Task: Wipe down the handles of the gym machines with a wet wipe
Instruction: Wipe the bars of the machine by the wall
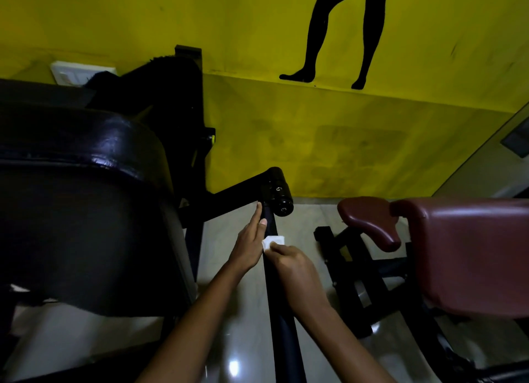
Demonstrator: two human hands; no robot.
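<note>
A black machine handle bar runs from the bottom centre up to a black pivot cylinder. My right hand pinches a small white wet wipe against the bar, about a third of the way below the pivot. My left hand lies along the bar's left side with straight fingers, its fingertips reaching up to the joint under the cylinder. The part of the bar under my right hand is hidden.
A large black padded seat fills the left. A maroon padded bench with a black frame stands at right. Behind is a yellow wall with a black leg silhouette. Glossy pale floor lies below.
</note>
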